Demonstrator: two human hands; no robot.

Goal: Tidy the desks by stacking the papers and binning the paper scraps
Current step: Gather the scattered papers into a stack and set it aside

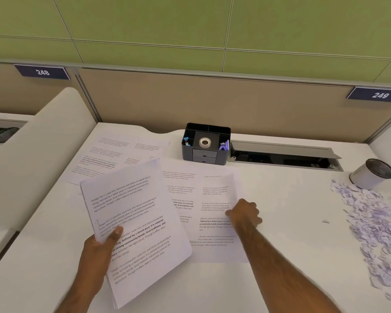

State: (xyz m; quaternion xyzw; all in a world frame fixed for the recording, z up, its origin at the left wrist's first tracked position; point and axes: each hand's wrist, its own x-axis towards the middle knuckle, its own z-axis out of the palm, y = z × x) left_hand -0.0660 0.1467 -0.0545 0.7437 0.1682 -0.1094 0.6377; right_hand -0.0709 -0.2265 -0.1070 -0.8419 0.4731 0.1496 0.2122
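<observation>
My left hand (99, 251) grips a stack of printed papers (140, 222), thumb on top, held tilted above the white desk (291, 256). My right hand (245, 214) rests with curled fingers on a loose printed sheet (212, 199) lying flat at the desk's middle, at its right edge. More loose sheets (113, 154) lie spread at the back left. A heap of torn paper scraps (375, 227) covers the desk's right side. A small white bin (370, 175) with a dark inside lies tipped at the back right, beside the scraps.
A black desk organiser (204, 144) with a tape roll and clips stands at the back centre. An open cable tray (284, 154) runs to its right. A white divider (38, 154) bounds the left side; tan partitions labelled 248 and 249 stand behind.
</observation>
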